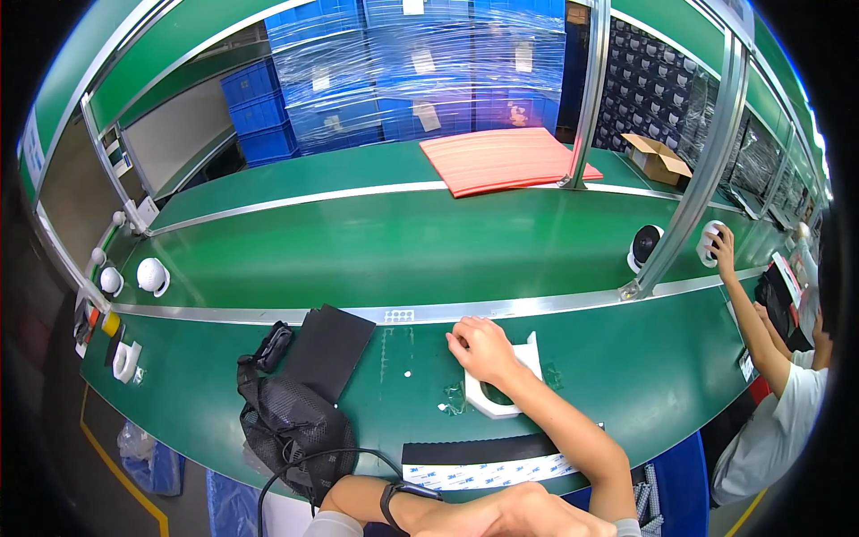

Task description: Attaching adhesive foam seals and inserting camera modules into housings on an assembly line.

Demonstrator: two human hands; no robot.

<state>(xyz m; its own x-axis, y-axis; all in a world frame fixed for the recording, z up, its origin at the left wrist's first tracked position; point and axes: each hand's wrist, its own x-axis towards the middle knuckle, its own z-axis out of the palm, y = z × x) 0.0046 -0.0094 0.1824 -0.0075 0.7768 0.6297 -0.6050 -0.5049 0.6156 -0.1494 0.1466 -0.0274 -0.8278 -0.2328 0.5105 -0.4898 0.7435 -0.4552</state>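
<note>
The fingers of the right hand [484, 349] curl together; I can't tell if they pinch anything. Just right of them is the white frame [528, 357]. Nearer the body, the black strip [479, 451] lies apart, seemingly unpeeled. The left hand [528, 512] hides its fingers.

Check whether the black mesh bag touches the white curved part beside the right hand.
Apart. The head view shows green tabletop between the black mesh bag and the white curved part.

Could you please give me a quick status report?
Right hand by white frame, contact unclear. Left hand at lower edge, grip unclear. Frame on green table, partly behind right forearm. Black mesh bag to its left.
</note>
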